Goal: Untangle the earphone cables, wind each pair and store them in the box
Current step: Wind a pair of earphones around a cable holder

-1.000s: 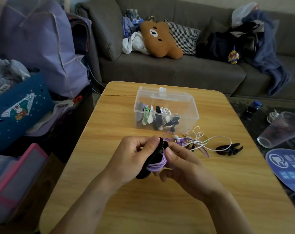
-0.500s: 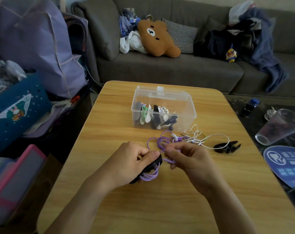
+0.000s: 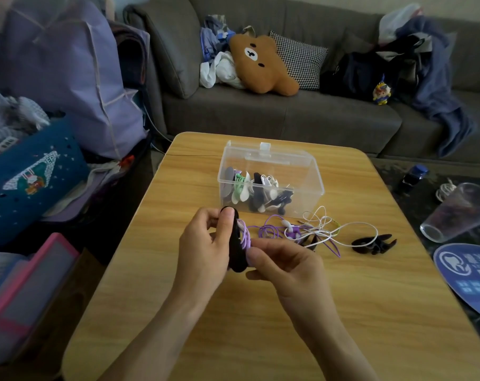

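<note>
Left hand (image 3: 203, 248) grips flat black oval winder (image 3: 236, 243); right-hand fingers (image 3: 256, 250) pinch thin purple earphone cable (image 3: 269, 232), near clear plastic box (image 3: 272, 182). Cable looks light, limp, snag-prone: hold close to winder.

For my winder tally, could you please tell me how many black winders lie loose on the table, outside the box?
2: one black winder right of the cable tangle, another partly under it. More may be hidden there.

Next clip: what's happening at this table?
A person is winding a purple earphone cable onto a black winder. The left hand grips the winder; the right hand pinches the cable at it. A white pair lies tangled beside it; several wound pairs sit in the clear box.
</note>
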Available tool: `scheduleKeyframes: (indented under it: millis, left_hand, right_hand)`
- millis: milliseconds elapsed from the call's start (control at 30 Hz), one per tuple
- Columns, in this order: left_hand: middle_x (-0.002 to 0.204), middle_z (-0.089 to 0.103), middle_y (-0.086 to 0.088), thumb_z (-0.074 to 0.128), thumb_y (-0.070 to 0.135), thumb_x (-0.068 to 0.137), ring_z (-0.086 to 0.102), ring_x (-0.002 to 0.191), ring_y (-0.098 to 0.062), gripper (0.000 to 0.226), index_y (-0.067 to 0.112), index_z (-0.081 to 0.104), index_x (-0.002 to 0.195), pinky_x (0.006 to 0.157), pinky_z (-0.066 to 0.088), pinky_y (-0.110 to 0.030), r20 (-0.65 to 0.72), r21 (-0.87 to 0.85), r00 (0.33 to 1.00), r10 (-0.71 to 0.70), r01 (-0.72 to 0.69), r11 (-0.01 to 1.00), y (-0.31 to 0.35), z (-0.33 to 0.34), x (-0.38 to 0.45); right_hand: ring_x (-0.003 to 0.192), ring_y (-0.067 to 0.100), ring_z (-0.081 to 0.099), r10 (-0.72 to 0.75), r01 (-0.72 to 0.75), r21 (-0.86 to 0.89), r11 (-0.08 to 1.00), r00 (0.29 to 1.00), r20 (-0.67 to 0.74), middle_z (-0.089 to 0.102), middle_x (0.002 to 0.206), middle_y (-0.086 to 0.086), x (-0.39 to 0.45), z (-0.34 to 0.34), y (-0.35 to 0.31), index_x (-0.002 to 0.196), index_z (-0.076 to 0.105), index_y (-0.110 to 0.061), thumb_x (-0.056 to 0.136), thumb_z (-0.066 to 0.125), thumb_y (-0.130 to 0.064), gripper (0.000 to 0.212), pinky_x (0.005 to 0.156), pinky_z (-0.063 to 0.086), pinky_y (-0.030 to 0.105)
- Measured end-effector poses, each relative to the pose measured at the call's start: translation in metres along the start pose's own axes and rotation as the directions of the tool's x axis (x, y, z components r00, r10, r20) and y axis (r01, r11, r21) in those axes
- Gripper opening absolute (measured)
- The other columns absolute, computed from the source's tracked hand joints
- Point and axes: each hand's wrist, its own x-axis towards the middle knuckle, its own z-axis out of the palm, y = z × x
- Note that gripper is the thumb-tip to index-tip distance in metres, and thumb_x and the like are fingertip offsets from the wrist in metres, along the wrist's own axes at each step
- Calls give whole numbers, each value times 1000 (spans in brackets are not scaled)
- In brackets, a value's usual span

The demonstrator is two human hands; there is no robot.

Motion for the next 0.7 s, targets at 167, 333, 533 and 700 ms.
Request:
scheduleKeyframes:
  millis: [167,333,533,700]
  left_hand:
    - [92,68,0,47,34,101,68,80,-13,18,18,55,100,74,57,-32,-2,-193,989,-150,147,970,-4,10,-4]
    - [98,65,-6,38,29,106,66,88,-22,17,21,52,101,87,57,-48,-3,-335,947,-322,302,892,-2,16,-7]
    - [97,62,-34,32,31,107,61,91,-45,44,-9,47,115,91,54,-58,198,-625,839,-507,507,594,8,11,-3]
    - [92,53,-22,33,32,106,66,66,-26,41,-5,49,114,72,60,-49,265,-750,828,-495,500,434,17,6,-3]
  right_hand:
    - [74,16,67,-131,106,-139,985,973,-187,73,83,2,3,7,13,93,81,-19,85,76,-9,14,66,56,25]
    - [73,16,69,-173,145,-154,977,967,-188,71,88,5,3,13,19,96,80,-20,86,74,-8,16,65,56,22]
    - [66,11,66,-241,187,-254,949,950,-200,72,74,-9,1,15,20,82,72,-23,84,78,-14,11,65,53,26]
    - [71,11,70,-455,375,-372,849,877,-154,73,77,-9,-3,19,21,84,74,-21,79,82,-14,11,67,54,20]
